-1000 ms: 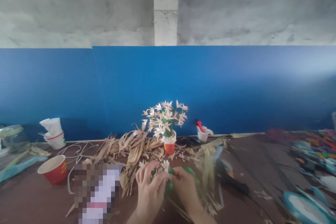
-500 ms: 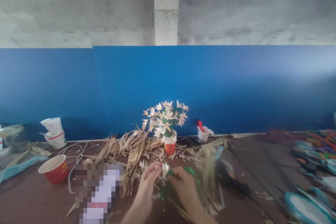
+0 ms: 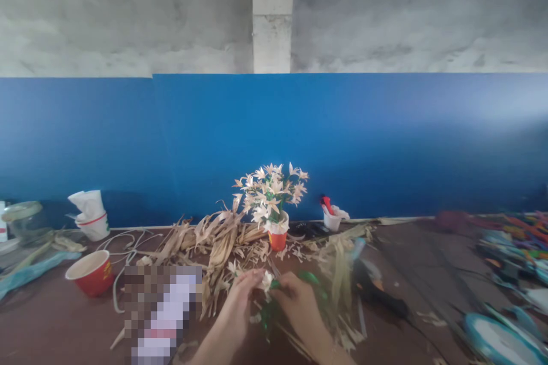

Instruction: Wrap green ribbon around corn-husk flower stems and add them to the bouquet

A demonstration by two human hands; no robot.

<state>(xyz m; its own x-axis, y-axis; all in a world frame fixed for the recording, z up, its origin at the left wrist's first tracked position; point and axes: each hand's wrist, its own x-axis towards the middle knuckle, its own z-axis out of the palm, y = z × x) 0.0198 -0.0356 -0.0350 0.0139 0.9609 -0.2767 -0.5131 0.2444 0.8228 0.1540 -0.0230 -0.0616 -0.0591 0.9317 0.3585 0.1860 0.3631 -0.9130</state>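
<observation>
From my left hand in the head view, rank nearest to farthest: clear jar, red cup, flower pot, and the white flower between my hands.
1. White flower: at your left hand.
2. Flower pot: ahead, slightly right.
3. Red cup: to the left.
4. Clear jar: far left, toward the back.

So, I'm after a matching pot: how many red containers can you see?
2. The red tub stands at left; the red flowerpot, holding white flowers, stands near centre. Others may be hidden in the blurred clutter at right.
</observation>
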